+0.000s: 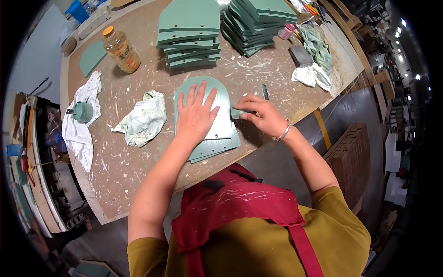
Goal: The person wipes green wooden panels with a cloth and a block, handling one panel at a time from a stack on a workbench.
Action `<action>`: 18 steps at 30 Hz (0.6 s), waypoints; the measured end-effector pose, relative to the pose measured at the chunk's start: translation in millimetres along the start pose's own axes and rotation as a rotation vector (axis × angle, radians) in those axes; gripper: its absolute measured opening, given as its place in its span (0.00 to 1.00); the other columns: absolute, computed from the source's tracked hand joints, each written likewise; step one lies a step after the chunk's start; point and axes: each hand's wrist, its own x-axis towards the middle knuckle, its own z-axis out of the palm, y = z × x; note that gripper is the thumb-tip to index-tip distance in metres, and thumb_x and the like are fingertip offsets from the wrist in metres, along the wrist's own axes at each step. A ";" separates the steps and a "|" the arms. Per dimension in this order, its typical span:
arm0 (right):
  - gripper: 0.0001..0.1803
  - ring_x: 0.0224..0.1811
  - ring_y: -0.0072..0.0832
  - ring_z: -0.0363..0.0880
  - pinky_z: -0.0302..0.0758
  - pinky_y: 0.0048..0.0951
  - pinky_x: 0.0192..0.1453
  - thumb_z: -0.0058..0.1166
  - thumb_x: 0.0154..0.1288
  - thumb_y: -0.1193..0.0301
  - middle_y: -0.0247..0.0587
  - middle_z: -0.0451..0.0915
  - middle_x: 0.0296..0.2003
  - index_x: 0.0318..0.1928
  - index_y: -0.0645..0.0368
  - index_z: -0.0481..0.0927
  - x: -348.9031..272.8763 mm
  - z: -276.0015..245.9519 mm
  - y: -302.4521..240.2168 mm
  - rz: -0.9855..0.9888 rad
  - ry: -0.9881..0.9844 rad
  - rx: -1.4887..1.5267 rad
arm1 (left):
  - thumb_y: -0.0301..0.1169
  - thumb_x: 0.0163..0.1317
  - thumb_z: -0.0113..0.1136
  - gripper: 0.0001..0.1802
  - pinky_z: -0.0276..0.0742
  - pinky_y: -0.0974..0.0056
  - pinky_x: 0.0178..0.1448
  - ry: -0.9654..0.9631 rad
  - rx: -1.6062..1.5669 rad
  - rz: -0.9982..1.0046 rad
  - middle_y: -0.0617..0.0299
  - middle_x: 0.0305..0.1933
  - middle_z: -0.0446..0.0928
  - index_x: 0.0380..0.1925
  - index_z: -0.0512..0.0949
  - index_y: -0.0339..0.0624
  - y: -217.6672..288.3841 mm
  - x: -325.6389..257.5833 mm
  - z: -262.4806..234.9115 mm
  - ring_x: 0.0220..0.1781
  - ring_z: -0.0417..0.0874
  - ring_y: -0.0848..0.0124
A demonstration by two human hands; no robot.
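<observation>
Left hand [197, 112]: lying flat, fingers spread, pressing green panel [221, 131] on desk [120, 157].
Right hand [258, 115]: pinching small green pad [236, 112] at the panel's right edge.

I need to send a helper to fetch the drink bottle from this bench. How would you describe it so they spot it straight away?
Start at the paint-flecked workbench and look to its far left part, left of the two stacks of green boards. There stands the bottle, beside a single flat green board. It is the only clear plastic bottle there, upright, holding amber liquid, with an orange cap.
</observation>
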 end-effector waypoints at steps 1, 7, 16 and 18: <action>0.15 0.49 0.44 0.79 0.74 0.35 0.55 0.60 0.63 0.76 0.46 0.79 0.46 0.51 0.61 0.83 2.1 0.2 0.2 -0.012 0.021 -0.014 | 0.44 0.69 0.55 0.28 0.53 0.38 0.74 0.002 -0.003 0.001 0.57 0.77 0.59 0.68 0.68 0.56 0.2 0.1 0.8 0.76 0.60 0.52; 0.15 0.47 0.42 0.79 0.75 0.34 0.53 0.61 0.63 0.76 0.45 0.79 0.45 0.50 0.62 0.83 6.8 -4.1 -1.3 0.012 -0.110 -0.073 | 0.45 0.69 0.56 0.28 0.54 0.38 0.74 0.012 -0.006 -0.001 0.56 0.76 0.59 0.68 0.69 0.56 0.2 0.5 -0.1 0.76 0.60 0.52; 0.16 0.49 0.35 0.79 0.74 0.32 0.56 0.60 0.63 0.77 0.42 0.80 0.45 0.53 0.63 0.83 5.8 -5.1 -2.4 0.054 -0.121 -0.043 | 0.45 0.68 0.56 0.28 0.54 0.38 0.74 0.014 -0.014 0.001 0.56 0.76 0.60 0.68 0.69 0.56 0.4 1.2 0.2 0.76 0.60 0.52; 0.16 0.49 0.35 0.79 0.74 0.32 0.56 0.61 0.63 0.76 0.42 0.80 0.45 0.52 0.63 0.83 3.9 -15.1 -7.6 0.084 -0.256 0.001 | 0.45 0.68 0.56 0.28 0.54 0.38 0.74 0.016 -0.010 0.002 0.56 0.76 0.59 0.68 0.69 0.56 -0.9 0.8 1.1 0.76 0.60 0.52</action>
